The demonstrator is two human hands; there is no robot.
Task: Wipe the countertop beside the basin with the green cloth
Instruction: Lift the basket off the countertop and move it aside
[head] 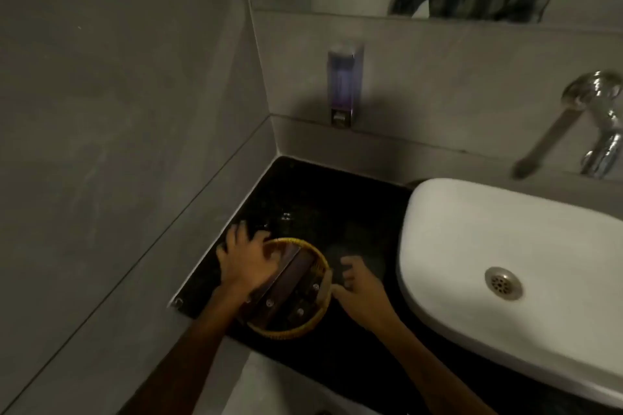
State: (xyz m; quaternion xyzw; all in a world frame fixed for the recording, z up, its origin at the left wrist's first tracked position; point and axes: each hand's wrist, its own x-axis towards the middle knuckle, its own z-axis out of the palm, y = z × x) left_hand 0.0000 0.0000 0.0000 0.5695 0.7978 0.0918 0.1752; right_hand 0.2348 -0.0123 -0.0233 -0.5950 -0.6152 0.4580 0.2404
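The black countertop (303,199) lies left of the white basin (472,246). On it, near the front, stands a round yellow woven basket (296,330) holding brown packets and small dark items. My left hand (246,266) lies over the basket's left rim, thumb inside and fingers spread down the outside. On the other side, my right hand (357,293) is at the right rim, fingers apart, thumb touching the weave. I cannot make out a green cloth; a faint lighter patch on the counter beyond my right hand is unclear.
A soap dispenser (344,84) hangs on the back wall above the counter corner. A chrome tap (600,131) juts out over the basin at the right. Grey tiled walls close in the counter on the left and at the back. A mirror runs along the top.
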